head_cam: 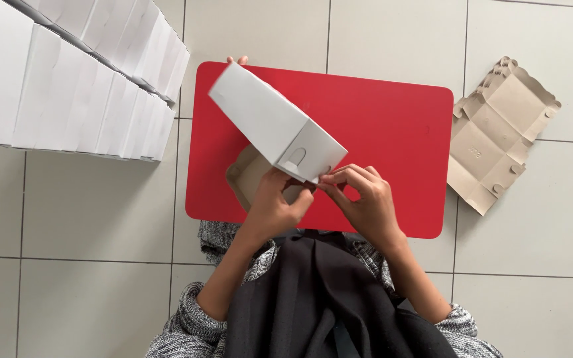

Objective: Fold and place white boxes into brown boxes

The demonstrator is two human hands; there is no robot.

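White oblong carton (273, 129) above red bench (392, 132), pinched at tabbed end by left hand (274, 205) and right hand (365, 202); flat brown blank (499, 136) right of bench, white boxes (74, 79) stacked left.

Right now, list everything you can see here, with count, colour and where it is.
white box: one, white, held tilted over the red board, closed end toward the hands
red board: one, red, centre, on the tiled floor
unfolded carton blank: one, brown, flat on the floor right of the board
stacked white boxes: a row, white, upper left
brown piece: one, partly hidden under the box
left hand: gripping the box's near end
right hand: fingers at the box's lower corner
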